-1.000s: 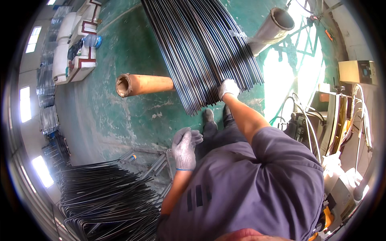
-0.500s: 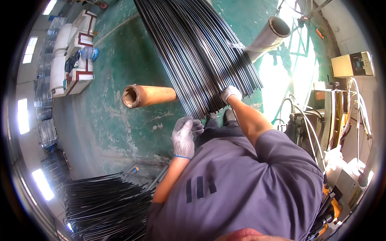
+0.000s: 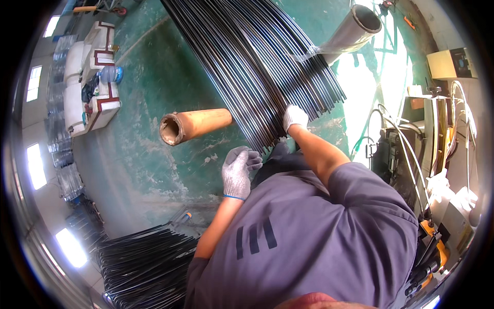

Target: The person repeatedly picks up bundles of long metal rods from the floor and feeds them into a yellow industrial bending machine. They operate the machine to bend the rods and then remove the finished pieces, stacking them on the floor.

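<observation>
A wide layer of long, thin black metal rods (image 3: 242, 62) slopes down toward me, their near ends uneven. My right hand (image 3: 295, 118), in a pale knit glove, is closed at the rods near their ends, and its fingertips are partly hidden. Left of the rod ends, my gloved left hand (image 3: 236, 172) hangs apart from them, fingers loosely bent and spaced, holding nothing. Two thick cardboard tubes lie crosswise by the rods: an orange-brown tube (image 3: 200, 125) sticks out on the left, and a greyish tube (image 3: 350, 36) with clear plastic film (image 3: 309, 53) on the right.
Another heap of black rods (image 3: 144, 257) lies at lower left. White boxes (image 3: 105, 108) with a blue water bottle (image 3: 110, 74) stand far left on the worn green floor (image 3: 149, 77). Machinery with looping white cables (image 3: 404, 141) and a beige box (image 3: 445, 64) is on the right.
The view has shifted slightly, so the rods and tubes sit differently in the picture. My right hand stays at the rod ends, turned a little; my left hand keeps nearly the same pose.
</observation>
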Motion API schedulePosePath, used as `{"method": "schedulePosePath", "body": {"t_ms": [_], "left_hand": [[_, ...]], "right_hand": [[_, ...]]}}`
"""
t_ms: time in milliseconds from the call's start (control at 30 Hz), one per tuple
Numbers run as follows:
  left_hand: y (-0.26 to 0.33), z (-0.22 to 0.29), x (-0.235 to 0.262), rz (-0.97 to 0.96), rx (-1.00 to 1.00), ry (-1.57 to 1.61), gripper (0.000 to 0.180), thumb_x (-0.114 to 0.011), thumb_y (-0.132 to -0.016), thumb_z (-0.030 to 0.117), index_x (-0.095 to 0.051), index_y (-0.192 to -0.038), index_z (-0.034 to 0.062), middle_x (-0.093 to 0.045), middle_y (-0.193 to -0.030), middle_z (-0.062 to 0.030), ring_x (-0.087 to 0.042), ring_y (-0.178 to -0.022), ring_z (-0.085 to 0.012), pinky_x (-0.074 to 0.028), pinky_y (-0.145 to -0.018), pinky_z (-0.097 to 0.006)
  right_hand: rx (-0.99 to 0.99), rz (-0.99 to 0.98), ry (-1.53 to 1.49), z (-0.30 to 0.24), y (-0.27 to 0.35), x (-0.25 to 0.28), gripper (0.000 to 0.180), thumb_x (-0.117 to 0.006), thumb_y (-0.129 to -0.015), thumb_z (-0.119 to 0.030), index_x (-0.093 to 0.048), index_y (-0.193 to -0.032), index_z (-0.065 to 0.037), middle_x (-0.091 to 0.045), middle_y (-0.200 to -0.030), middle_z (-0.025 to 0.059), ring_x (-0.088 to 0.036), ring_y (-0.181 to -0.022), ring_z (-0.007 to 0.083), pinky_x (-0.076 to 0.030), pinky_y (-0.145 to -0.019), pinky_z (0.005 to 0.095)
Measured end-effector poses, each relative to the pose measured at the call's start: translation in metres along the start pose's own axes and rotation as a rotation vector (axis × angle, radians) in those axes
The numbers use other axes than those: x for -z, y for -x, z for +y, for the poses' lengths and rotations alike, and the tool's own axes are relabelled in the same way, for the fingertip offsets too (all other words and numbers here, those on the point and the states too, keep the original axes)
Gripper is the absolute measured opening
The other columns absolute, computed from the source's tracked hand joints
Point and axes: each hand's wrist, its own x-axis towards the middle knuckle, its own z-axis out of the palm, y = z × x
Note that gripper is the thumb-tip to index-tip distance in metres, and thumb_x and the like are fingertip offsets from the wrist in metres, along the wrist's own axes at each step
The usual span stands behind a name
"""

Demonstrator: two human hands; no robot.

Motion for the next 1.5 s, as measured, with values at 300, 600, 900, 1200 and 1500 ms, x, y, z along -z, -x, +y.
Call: {"method": "schedulePosePath", "body": {"t_ms": [300, 600, 900, 1200, 1500], "left_hand": [[-0.005, 0.006, -0.002, 0.009, 0.02, -0.004, 0.017, -0.057, -0.103, 0.012, -0.059, -0.117, 0.0021, -0.071, -0.094, -0.0156, -0.071, -0.078, -0.0252, -0.059, -0.071, -0.038], [-0.042, -0.015, -0.017, -0.112, 0.101, -0.054, 0.013, -0.057, -0.104, 0.013, -0.06, -0.112, 0.0028, -0.071, -0.092, -0.0149, -0.071, -0.076, -0.0248, -0.059, -0.068, -0.037], [-0.144, -0.062, -0.08, -0.402, 0.323, -0.089, 0.025, -0.058, -0.104, 0.028, -0.062, -0.107, 0.0032, -0.069, -0.094, -0.0139, -0.068, -0.078, -0.0262, -0.056, -0.071, -0.041], [-0.21, -0.067, -0.158, -0.718, 0.43, 0.292, 0.048, -0.046, -0.107, 0.043, -0.064, -0.115, -0.0004, -0.066, -0.11, -0.0157, -0.062, -0.107, -0.033, -0.049, -0.1, -0.049], [0.046, -0.063, -0.268, -0.885, 0.291, 0.065, 0.024, -0.055, -0.104, 0.024, -0.055, -0.086, 0.0087, -0.049, -0.08, -0.0033, -0.047, -0.077, -0.0195, -0.043, -0.082, -0.041]], "right_hand": [[0.006, -0.374, -0.137, 0.012, -0.035, 0.039, 0.044, -0.075, -0.081, -0.041, -0.079, -0.104, -0.003, -0.074, -0.109, 0.0245, -0.074, -0.103, 0.0372, -0.059, -0.09, 0.0443], [-0.177, -0.466, -0.905, 0.05, 0.019, 0.124, 0.033, -0.069, -0.097, -0.025, -0.064, -0.105, 0.006, -0.065, -0.071, 0.012, -0.065, -0.059, 0.0221, -0.054, -0.054, 0.037], [-0.405, -0.204, -0.537, 0.203, 0.305, 0.102, 0.037, -0.075, -0.093, -0.029, -0.072, -0.104, 0.005, -0.068, -0.083, 0.0172, -0.062, -0.077, 0.0212, -0.052, -0.072, 0.0399], [-0.752, 0.058, -0.1, 0.191, 0.452, 0.118, 0.024, -0.073, -0.079, -0.03, -0.071, -0.086, -0.007, -0.072, -0.086, 0.0202, -0.07, -0.084, 0.0411, -0.056, -0.077, 0.0499], [-0.781, 0.204, -0.252, 0.385, 0.503, -0.021, 0.016, -0.071, -0.083, -0.021, -0.068, -0.09, -0.007, -0.071, -0.094, 0.0191, -0.068, -0.097, 0.0388, -0.053, -0.087, 0.0482]]}}
